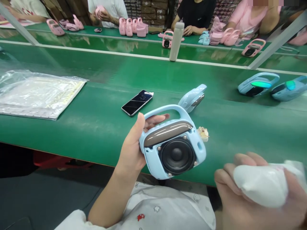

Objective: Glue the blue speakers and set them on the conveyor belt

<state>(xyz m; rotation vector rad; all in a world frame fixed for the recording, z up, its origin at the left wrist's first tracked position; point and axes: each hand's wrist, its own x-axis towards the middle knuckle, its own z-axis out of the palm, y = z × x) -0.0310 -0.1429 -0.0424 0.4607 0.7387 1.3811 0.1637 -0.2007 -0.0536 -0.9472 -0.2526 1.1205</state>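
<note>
Clothing of white fabric with small printed motifs [172, 207] comes nearest, at six o'clock from the speaker held mid-view. At four o'clock the bare right hand [251, 210] has its fingers curled round a soft-looking white bundle [262, 185]; with the blur, it could be cloth or thin plastic. The bare left hand [131, 150] grasps, by its nine o'clock side, the light-blue plastic speaker with a looped handle, dark glossy strip and round black cone [177, 153], thumb upright outside and fingers through the handle opening. That speaker is tilted above the near edge of the smooth green tabletop [100, 127]. Just beyond it, a small crumpled cream-coloured item [203, 134] shows between two and three o'clock, and a light-blue plastic casing [190, 99] leans at one. Between ten and eleven lies a black-screened phone [137, 103]; between nine and ten, a flat clear plastic bag [35, 94]. Farther off, towards two o'clock, are two light-blue speakers with green-lit strips [257, 85]. At twelve stands a pale beige cylindrical bottle [176, 43], with co-workers and pink plastic casings [129, 27] beyond.
</note>
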